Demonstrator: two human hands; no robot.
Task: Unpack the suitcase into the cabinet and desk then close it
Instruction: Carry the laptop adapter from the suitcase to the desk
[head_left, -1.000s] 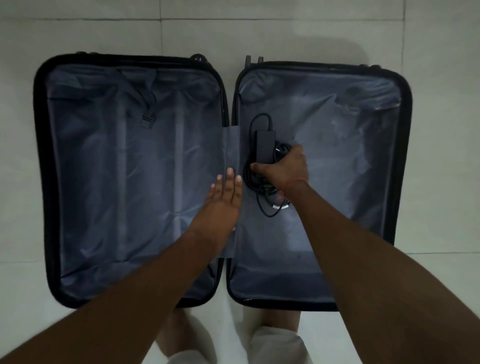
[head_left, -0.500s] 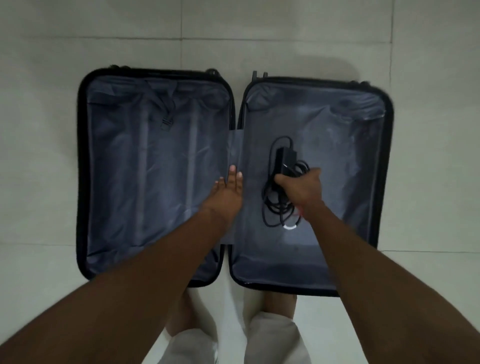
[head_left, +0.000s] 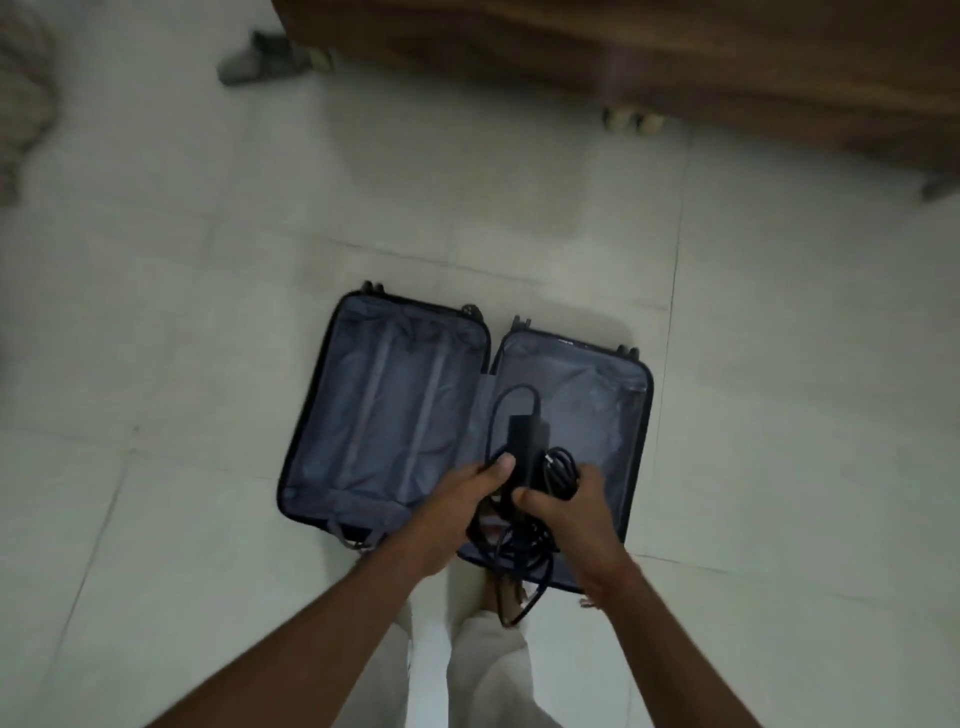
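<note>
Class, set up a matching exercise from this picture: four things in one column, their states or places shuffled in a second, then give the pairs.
1. suitcase
2. charger
3. sandal
4. left hand

A. held by both hands
B. on the floor, far left
C. lies open on the floor
D. grips the charger from the left

Pairs: 1-C, 2-A, 3-B, 4-D

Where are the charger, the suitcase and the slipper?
charger (head_left: 525, 441), head view, on its black brick
suitcase (head_left: 384, 415), head view, on the left half's lining
slipper (head_left: 260, 60), head view, on its grey upper
</note>
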